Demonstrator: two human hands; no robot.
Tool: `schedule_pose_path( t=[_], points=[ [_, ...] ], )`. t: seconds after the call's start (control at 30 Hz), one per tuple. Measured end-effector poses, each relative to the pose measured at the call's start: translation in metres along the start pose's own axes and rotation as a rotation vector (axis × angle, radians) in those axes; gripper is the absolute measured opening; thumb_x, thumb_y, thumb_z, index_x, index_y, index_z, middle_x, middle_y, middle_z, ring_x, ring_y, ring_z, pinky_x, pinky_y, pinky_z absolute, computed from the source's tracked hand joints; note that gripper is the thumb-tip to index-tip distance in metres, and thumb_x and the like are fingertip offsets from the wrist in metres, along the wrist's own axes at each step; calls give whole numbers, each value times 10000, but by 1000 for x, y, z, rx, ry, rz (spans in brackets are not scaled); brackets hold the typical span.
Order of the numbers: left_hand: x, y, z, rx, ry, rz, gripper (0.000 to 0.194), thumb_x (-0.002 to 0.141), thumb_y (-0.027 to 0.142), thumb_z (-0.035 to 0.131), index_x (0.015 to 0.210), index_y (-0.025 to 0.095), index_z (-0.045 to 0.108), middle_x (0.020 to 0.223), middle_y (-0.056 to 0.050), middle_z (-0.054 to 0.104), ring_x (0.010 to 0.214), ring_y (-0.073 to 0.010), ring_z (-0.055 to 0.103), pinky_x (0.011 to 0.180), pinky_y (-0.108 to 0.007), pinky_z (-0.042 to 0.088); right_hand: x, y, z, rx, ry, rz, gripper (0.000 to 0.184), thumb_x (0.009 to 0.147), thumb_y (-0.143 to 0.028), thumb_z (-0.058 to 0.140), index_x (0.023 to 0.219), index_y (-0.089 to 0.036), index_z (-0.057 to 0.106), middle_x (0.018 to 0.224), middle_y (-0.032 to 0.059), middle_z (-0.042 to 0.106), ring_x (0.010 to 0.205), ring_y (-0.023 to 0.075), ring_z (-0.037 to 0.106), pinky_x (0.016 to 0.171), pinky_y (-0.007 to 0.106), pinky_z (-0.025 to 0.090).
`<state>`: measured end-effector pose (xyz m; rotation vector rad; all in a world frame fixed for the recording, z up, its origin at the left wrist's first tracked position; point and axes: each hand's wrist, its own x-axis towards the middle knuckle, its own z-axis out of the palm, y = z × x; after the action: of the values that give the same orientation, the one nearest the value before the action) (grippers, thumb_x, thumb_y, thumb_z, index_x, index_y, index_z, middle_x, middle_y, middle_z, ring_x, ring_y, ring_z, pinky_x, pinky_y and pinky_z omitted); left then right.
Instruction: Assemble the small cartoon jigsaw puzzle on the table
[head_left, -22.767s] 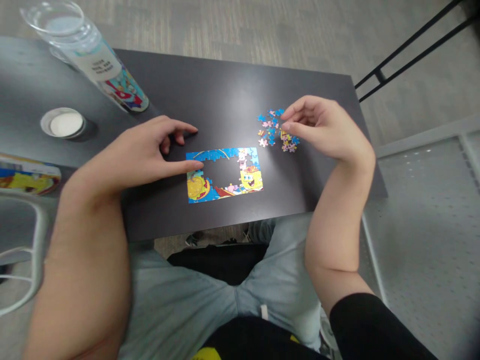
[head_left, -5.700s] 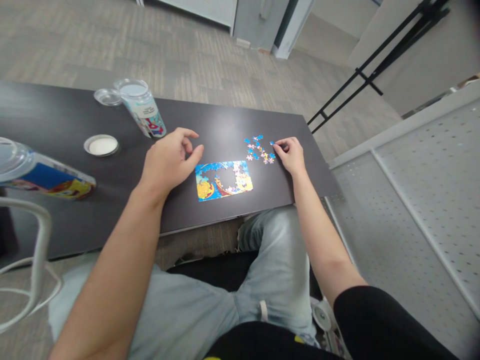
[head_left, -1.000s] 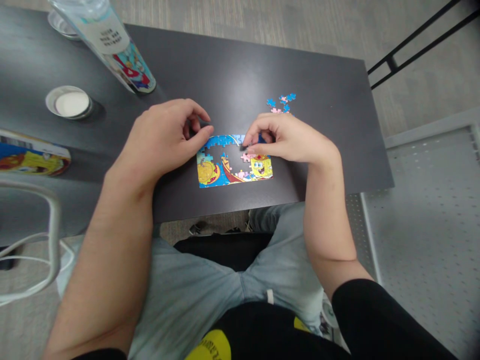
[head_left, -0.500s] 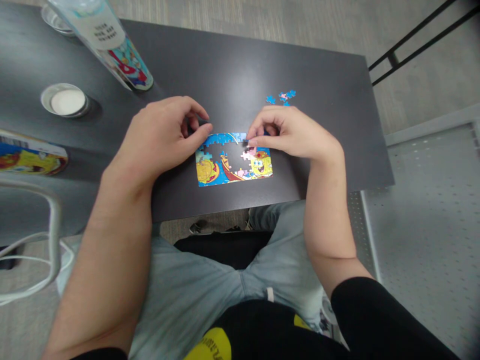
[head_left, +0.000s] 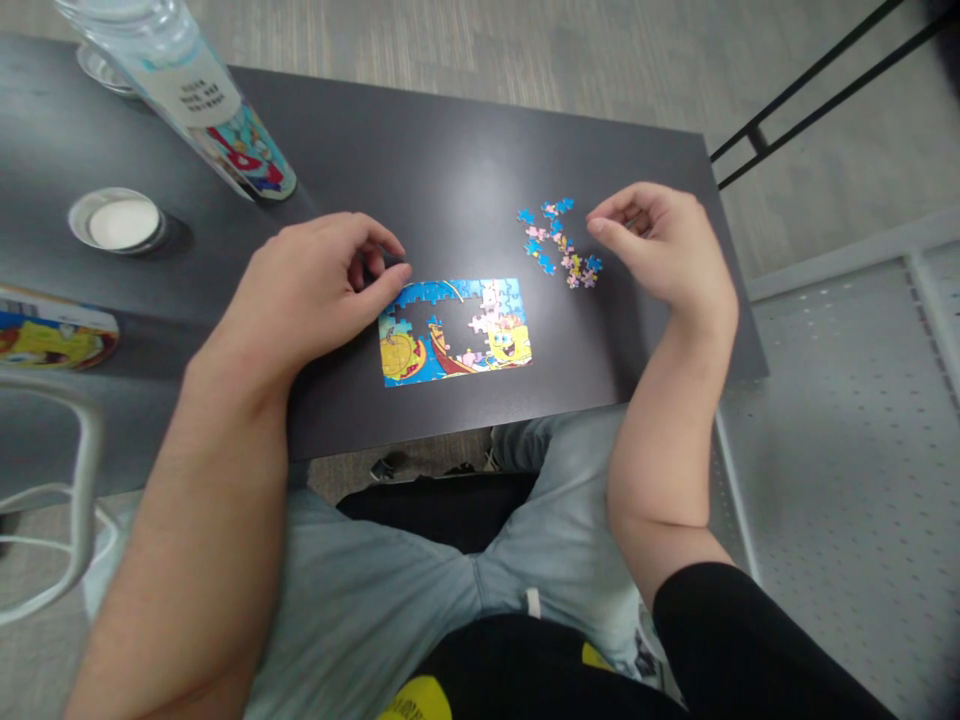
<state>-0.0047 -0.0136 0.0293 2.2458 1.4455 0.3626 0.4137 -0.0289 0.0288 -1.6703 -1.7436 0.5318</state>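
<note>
A partly assembled jigsaw puzzle (head_left: 455,366) with a cartoon picture lies on the dark table, with a gap in its middle. My left hand (head_left: 322,285) rests at its upper left corner; the thumb touches or nearly touches the edge, and the index finger stands apart above it, with nothing held. To the right of the loose puzzle pieces (head_left: 556,228), my right hand (head_left: 667,245) hovers over the table. Its fingers are bent, thumb and index tips close but slightly apart, and no piece shows between them.
On the left stand a tall clear bottle (head_left: 202,110) with a printed label, a cup (head_left: 118,220) with white contents, and another printed container (head_left: 56,328). A white tubular frame (head_left: 86,480) is at the lower left. The table (head_left: 420,150) ends near my lap.
My right hand has left the puzzle's upper right part and moved right, uncovering that part and several loose pieces. My left hand stays at the corner. The whole view has shifted slightly.
</note>
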Motion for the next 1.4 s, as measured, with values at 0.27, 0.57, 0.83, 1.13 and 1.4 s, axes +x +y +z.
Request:
schedule_pose_path(
  t=[0.27,0.57,0.83,1.13,1.4],
  points=[
    [4,-4,1,1,19,31,457,1118,505,667,1368,199,897,1120,-63,827,926,-242,718,826,-386,498,-1,3,-1,-54,-123,76,49,1030,-291,888,1058,-262,916,1008,64,904,845,262,722,845,460,559],
    [6,-9,2,9,36,40,560,1050,574,638,1327,175,917,1034,-89,816,867,-289,746,802,-429,505,-9,-10,-20,-112,-263,199,119,1011,-219,923,1045,-315,862,1062,84,910,924,300,714,964,526,584],
    [7,-11,3,22,36,29,591,1036,629,622,1310,198,918,1037,-100,823,868,-325,774,790,-464,530,-12,1,-16,-30,-294,233,176,858,-324,981,984,-300,861,942,42,861,854,284,733,834,456,569],
    [6,-8,-2,19,-20,8,461,1103,539,670,1347,211,883,1120,-90,817,933,-292,742,833,-422,495,-3,4,2,-10,-84,85,76,1006,-331,889,1062,-297,850,1003,30,868,892,276,746,885,460,603],
    [6,-3,-3,31,-24,8,482,1105,518,658,1372,189,888,1120,-96,800,932,-295,725,840,-420,482,8,-12,50,-161,-39,0,131,1100,-256,930,1222,-303,926,1266,111,850,1051,349,830,981,533,692]
  ],
)
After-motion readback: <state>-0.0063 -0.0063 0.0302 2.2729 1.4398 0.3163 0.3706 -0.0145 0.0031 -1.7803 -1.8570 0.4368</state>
